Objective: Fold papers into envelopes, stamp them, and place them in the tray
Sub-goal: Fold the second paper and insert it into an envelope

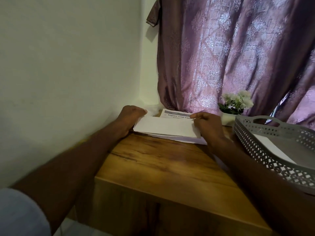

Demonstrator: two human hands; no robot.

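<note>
A white sheet of paper (165,125) lies partly folded on a stack of papers (179,139) at the far end of the wooden table (153,166). Printed text shows on the sheet's far part (177,114). My left hand (131,119) grips the fold's left end with curled fingers. My right hand (208,125) pinches its right end. A grey perforated tray (265,149) stands at the right with a white envelope (274,149) lying inside it.
A white pot of pale flowers (236,103) stands behind the tray, against a purple patterned curtain (238,53). A white wall (68,74) runs along the table's left side. The table's front edge (170,191) is near me.
</note>
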